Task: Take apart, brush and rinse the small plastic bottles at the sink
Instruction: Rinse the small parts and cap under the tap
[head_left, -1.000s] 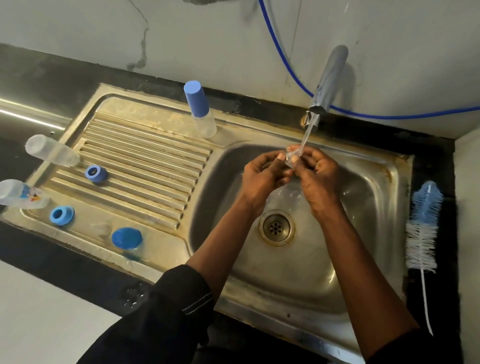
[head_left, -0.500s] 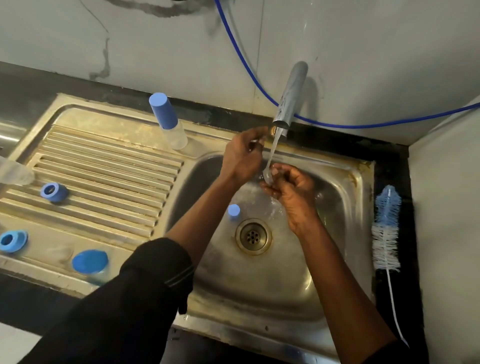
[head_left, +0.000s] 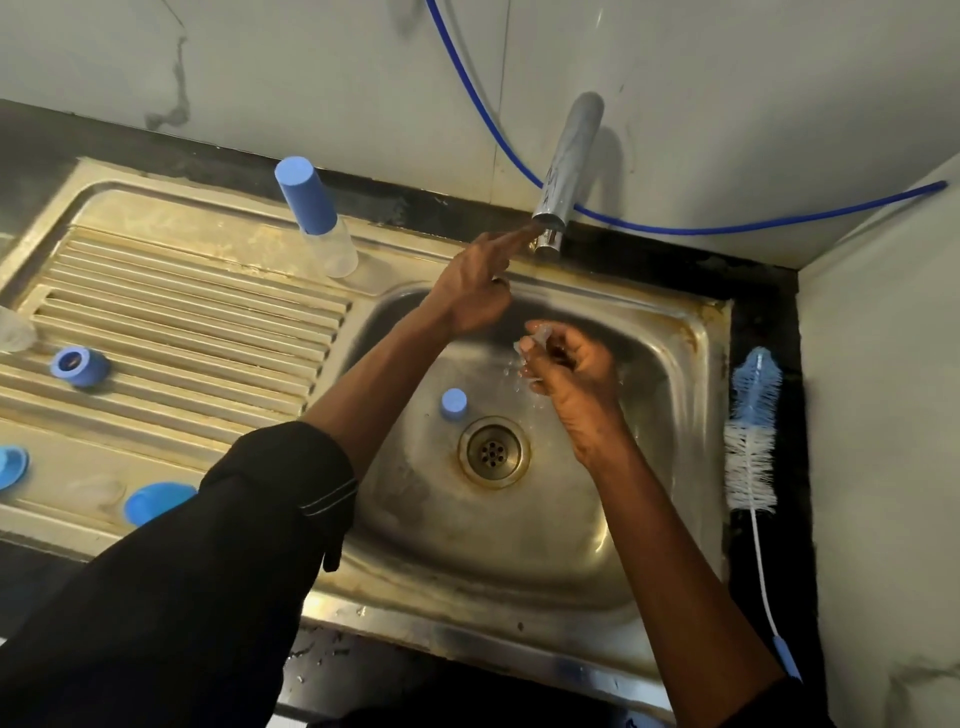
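Reaching left hand (head_left: 475, 296) to tap (head_left: 563, 171), right hand (head_left: 569, 364) pinching clear plastic piece (head_left: 535, 335)

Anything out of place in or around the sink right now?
One small blue cap sits loose in the sink basin, right beside the open drain. The bottle brush lies on the counter by the rim.

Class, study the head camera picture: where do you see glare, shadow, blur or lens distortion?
Head view: glare streaks the sink basin; the faucet casts a soft shadow on the wall; the blue cap on the drainboard looks smeared; the right hand holds a blurred clear piece; the wide lens bows the counter edge.
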